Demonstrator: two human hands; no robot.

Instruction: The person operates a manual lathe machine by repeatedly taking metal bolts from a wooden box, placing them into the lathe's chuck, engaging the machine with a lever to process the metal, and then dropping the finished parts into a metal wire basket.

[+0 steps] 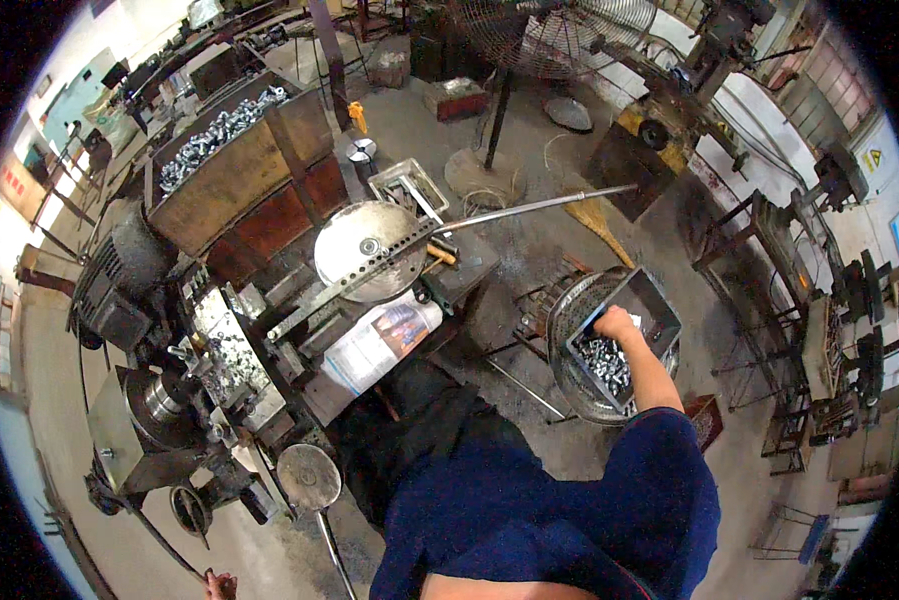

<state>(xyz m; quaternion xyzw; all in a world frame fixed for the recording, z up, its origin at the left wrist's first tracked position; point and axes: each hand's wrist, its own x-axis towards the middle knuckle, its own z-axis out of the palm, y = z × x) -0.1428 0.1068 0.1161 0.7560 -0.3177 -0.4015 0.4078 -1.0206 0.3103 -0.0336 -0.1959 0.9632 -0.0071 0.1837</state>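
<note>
My right hand [617, 322] reaches into a grey metal bin [659, 300] on the right. Its fingers are curled closed at the bin's inner left side, above a heap of small shiny metal parts [605, 366]. What the fingers hold, if anything, is hidden. At the lower left edge, my left hand [221, 586] shows only in part. Its fingers are closed at the end of a dark bar-like lever [174, 555], which runs from the machine [134, 425] with a steel spindle.
The bin rests on a round wire-rimmed stand [559, 330]. Ahead are a large metal disc [369, 250], a perforated bar and a long rod [539, 210]. A big crate [239, 185] holds metal parts at left. A pedestal fan [559, 35] stands beyond. A round-topped stool [309, 475] is nearby.
</note>
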